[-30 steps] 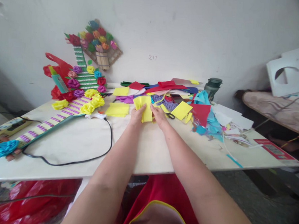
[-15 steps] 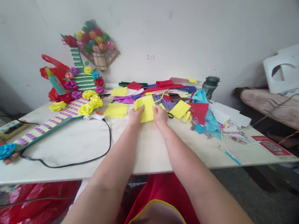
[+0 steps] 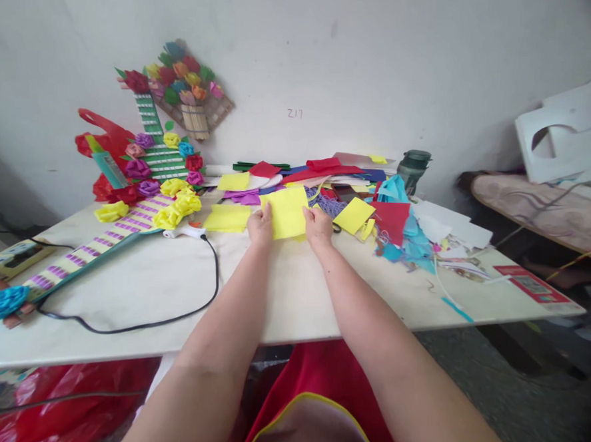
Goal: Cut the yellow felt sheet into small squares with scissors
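Observation:
A yellow sheet of crepe paper (image 3: 286, 212) is stretched flat between my two hands, above the middle of the table. My left hand (image 3: 261, 225) pinches its left edge, thumb on top. At the right edge, my right hand (image 3: 319, 226) is closed on the paper in the same way. More yellow sheets (image 3: 227, 218) lie just left of my left hand. A folded yellow piece (image 3: 354, 215) rests to the right of my right hand.
To the left lies a guitar-shaped decoration (image 3: 99, 239) with paper flowers, and a white glue gun (image 3: 184, 232) with a black cord. Colored paper sheets (image 3: 323, 169) are heaped along the wall. Blue scraps (image 3: 417, 245) and a dark green bottle (image 3: 413, 169) are at the right.
The yellow paper has gone from partly folded and creased to spread wider and flatter. My left hand has shifted slightly left, so my hands are farther apart.

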`<state>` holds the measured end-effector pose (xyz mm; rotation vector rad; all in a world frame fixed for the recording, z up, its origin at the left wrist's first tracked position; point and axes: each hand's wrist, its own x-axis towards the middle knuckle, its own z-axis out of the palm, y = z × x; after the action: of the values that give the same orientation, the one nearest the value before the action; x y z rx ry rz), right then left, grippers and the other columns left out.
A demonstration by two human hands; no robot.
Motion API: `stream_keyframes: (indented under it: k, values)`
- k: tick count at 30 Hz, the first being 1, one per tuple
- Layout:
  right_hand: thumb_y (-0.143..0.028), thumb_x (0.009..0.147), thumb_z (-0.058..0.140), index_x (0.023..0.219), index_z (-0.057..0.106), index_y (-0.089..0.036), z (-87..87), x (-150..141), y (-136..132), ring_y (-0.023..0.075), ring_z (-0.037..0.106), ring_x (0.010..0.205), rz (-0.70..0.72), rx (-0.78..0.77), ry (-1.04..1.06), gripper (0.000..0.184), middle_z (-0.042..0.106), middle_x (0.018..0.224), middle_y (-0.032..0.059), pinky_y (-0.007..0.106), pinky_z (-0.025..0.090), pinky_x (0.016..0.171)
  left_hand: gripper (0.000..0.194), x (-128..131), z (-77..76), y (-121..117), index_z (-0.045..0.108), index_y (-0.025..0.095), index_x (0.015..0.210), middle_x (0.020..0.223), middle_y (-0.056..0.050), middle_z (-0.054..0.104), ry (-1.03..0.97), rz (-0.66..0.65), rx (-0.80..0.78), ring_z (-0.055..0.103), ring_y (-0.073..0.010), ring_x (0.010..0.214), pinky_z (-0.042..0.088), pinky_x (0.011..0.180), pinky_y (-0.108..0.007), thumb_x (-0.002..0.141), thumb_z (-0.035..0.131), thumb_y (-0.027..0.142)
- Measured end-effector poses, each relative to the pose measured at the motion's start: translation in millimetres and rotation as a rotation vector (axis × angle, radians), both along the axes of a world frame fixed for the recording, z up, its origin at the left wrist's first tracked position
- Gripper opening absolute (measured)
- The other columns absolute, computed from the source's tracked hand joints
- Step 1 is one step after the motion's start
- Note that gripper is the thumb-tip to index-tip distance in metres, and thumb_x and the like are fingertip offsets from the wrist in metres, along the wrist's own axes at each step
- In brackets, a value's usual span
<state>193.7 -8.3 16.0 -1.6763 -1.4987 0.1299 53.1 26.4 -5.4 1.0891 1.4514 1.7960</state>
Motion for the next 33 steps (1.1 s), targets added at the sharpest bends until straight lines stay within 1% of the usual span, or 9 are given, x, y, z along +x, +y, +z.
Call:
stream_keyframes:
  k: [2, 4, 6, 11, 16, 18, 23, 28, 33]
  values:
    - [-0.041, 0.086, 0.040, 0.069, 0.060, -0.020, -0.6, 3, 2, 0.0149, 0.048, 0.065, 0.017, 0.018, 0.045, 0.034, 0.060, 0.069, 0.0029, 0.023, 0.029, 0.057, 0.041, 0, -0.2, 0, 0.047, 0.018, 0.045, 0.041, 0.002, 0.040, -0.103, -0.101, 0.012, 0.052, -0.0138, 0.056, 0.036, 0.050, -0.022, 0.066, 0.064, 0.049]
    - [-0.040, 0.085, 0.040, 0.065, 0.058, -0.019, -1.4, 7, 4, 0.0145, 0.047, 0.064, 0.033, 0.037, 0.095, 0.034, 0.058, 0.066, 0.0018, 0.023, 0.030, 0.058, 0.037, 0, 0.3, -1, 0.056, 0.016, 0.055, 0.047, 0.000, 0.050, -0.188, -0.238, 0.005, 0.055, -0.0144, 0.057, 0.040, 0.052, -0.023, 0.064, 0.065, 0.050]
    - [-0.040, 0.083, 0.042, 0.062, 0.055, -0.019, -2.4, 10, 6, 0.0140, 0.045, 0.062, 0.049, 0.053, 0.149, 0.033, 0.055, 0.062, 0.0008, 0.023, 0.031, 0.058, 0.038, -1, 1.1, -2, 0.060, 0.014, 0.064, 0.053, -0.002, 0.056, -0.219, -0.347, 0.001, 0.057, -0.0149, 0.056, 0.043, 0.052, -0.024, 0.062, 0.066, 0.052]
    - [-0.040, 0.078, 0.045, 0.054, 0.048, -0.019, -5.7, 12, 11, 0.0125, 0.039, 0.056, 0.104, 0.106, 0.273, 0.032, 0.045, 0.053, -0.0024, 0.024, 0.029, 0.057, 0.044, -9, 4.0, -9, 0.061, 0.013, 0.070, 0.057, -0.004, 0.061, -0.234, -0.457, -0.049, 0.059, -0.0153, 0.053, 0.043, 0.046, -0.023, 0.057, 0.069, 0.055]
    - [-0.041, 0.074, 0.048, 0.050, 0.041, -0.020, -9.0, 13, 15, 0.0113, 0.034, 0.052, 0.128, 0.172, 0.362, 0.033, 0.037, 0.047, -0.0046, 0.025, 0.026, 0.053, 0.038, -10, 7.5, -14, 0.063, 0.012, 0.071, 0.061, -0.006, 0.065, -0.247, -0.587, -0.090, 0.061, -0.0166, 0.055, 0.044, 0.047, -0.023, 0.049, 0.078, 0.040]
    - [-0.042, 0.074, 0.048, 0.049, 0.039, -0.020, -9.6, 14, 15, 0.0108, 0.033, 0.052, 0.135, 0.185, 0.373, 0.034, 0.035, 0.046, -0.0050, 0.025, 0.026, 0.053, 0.036, -10, 7.5, -15, 0.063, 0.011, 0.069, 0.060, -0.006, 0.065, -0.233, -0.588, -0.091, 0.060, -0.0165, 0.055, 0.043, 0.047, -0.023, 0.048, 0.079, 0.037]
    - [-0.039, 0.074, 0.050, 0.047, 0.037, -0.020, -9.1, 12, 14, 0.0100, 0.032, 0.050, 0.144, 0.167, 0.420, 0.035, 0.033, 0.045, -0.0058, 0.025, 0.025, 0.052, 0.033, -9, 5.8, -13, 0.062, 0.012, 0.062, 0.053, -0.004, 0.062, -0.235, -0.535, -0.091, 0.057, -0.0140, 0.049, 0.040, 0.043, -0.022, 0.048, 0.078, 0.037]
    - [-0.038, 0.074, 0.052, 0.046, 0.036, -0.020, -9.2, 10, 14, 0.0105, 0.033, 0.051, 0.146, 0.142, 0.482, 0.037, 0.031, 0.044, -0.0059, 0.025, 0.026, 0.053, 0.032, -7, 6.9, -13, 0.059, 0.013, 0.056, 0.040, 0.001, 0.049, -0.226, -0.461, -0.094, 0.049, -0.0099, 0.040, 0.034, 0.039, -0.020, 0.049, 0.078, 0.037]
    - [-0.039, 0.074, 0.052, 0.046, 0.041, -0.019, -12.5, 11, 17, 0.0111, 0.035, 0.052, 0.135, 0.129, 0.483, 0.036, 0.034, 0.045, -0.0055, 0.025, 0.027, 0.054, 0.032, -7, 6.9, -12, 0.058, 0.013, 0.054, 0.040, 0.002, 0.048, -0.204, -0.435, -0.102, 0.044, -0.0077, 0.038, 0.030, 0.037, -0.020, 0.050, 0.077, 0.038]
